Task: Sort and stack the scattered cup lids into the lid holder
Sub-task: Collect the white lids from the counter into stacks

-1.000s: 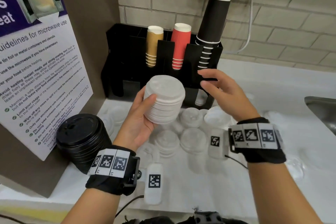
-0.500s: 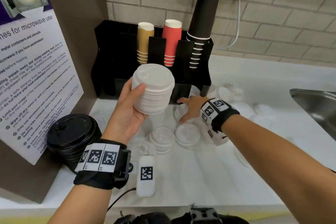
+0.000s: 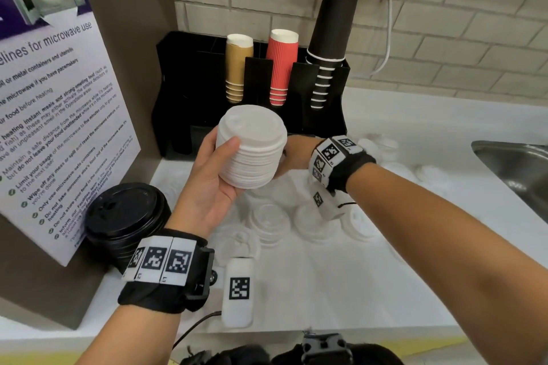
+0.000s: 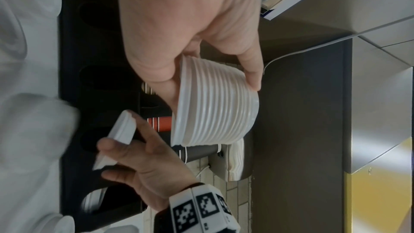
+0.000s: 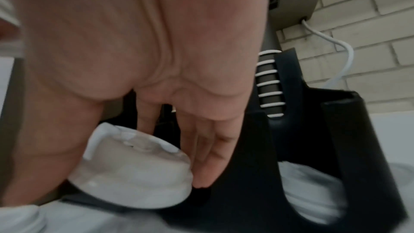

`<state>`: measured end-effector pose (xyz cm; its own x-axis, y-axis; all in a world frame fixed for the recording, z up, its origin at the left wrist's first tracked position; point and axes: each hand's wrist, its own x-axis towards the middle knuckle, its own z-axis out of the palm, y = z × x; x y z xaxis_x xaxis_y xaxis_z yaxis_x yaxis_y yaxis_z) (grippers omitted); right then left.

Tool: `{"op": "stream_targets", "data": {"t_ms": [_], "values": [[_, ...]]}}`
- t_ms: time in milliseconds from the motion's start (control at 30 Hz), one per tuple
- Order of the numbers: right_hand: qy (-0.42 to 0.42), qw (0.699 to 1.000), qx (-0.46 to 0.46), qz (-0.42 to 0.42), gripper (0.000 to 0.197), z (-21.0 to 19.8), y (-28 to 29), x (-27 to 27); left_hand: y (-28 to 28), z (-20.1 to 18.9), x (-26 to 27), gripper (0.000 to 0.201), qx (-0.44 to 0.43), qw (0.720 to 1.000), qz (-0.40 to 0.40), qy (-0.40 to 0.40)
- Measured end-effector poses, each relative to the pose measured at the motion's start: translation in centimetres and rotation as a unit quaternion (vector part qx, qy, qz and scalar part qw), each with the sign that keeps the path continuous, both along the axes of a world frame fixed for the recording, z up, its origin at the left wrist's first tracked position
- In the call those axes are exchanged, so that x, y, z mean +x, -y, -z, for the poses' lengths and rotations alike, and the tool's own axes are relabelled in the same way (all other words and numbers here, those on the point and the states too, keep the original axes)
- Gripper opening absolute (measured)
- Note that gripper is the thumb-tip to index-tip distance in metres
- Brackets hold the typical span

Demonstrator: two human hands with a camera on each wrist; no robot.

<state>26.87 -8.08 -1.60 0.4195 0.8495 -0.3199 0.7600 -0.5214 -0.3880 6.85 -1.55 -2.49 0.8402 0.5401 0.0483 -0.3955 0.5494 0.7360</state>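
Left hand (image 3: 207, 187) clamps the white lid stack (image 3: 252, 148), raised before the black holder (image 3: 178, 92). Right hand (image 4: 143, 162) pinches one lid (image 4: 122, 130) just below the stack. Best seated squarely, rims aligned; room is tight between holder front and the loose lids (image 3: 269, 222) on the counter.

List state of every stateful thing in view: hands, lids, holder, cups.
left hand: grips the white lid stack, raised off the counter
white lid stack: nested, tilted, held
right hand: pinches a single white lid
single white lid: held, tilted, apart from the stack
black lid stack: resting on the counter, untouched
loose lids: scattered on the counter
black holder: upright, cup slots filled
paper cups: stacked upside down in slots
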Motion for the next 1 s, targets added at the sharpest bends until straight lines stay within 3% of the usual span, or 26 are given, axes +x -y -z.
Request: {"op": "stream_targets", "data": {"t_ms": [167,300,367,467,600,767,867,1000], "values": [[-0.011,0.999,0.036,0.000,0.081,-3.1,1.3,-0.3,-0.6,-0.2,-0.7,0.054,0.003,1.000,-0.022,0.014],[0.080,0.987,-0.119,-0.074,0.064,-3.3,4.1,-0.7,-0.8,-0.8,-1.1,0.056,0.018,0.999,-0.047,0.021],[0.085,0.969,-0.213,-0.098,0.079,-2.0,5.7,-1.2,-0.8,-1.0,-1.1,0.055,0.021,0.998,-0.062,0.025],[0.113,0.951,-0.259,-0.127,0.097,0.4,7.5,-1.9,-0.8,-1.2,-0.9,0.052,0.022,0.997,-0.074,0.025],[0.127,0.954,-0.226,-0.150,0.082,1.6,7.7,-1.7,-0.4,-1.0,-0.6,0.050,0.021,0.997,-0.076,0.023],[0.106,0.988,-0.055,-0.102,0.087,-1.5,6.5,0.4,0.0,-1.0,-0.1,0.041,0.018,0.996,-0.079,0.025],[0.124,0.988,0.016,-0.087,0.069,-3.5,6.6,1.7,0.0,-1.1,0.2,0.045,0.020,0.996,-0.078,0.026],[0.111,0.985,-0.046,-0.127,0.060,-3.6,8.0,1.3,0.1,-0.7,0.7,0.043,0.018,0.997,-0.071,0.028]]}}
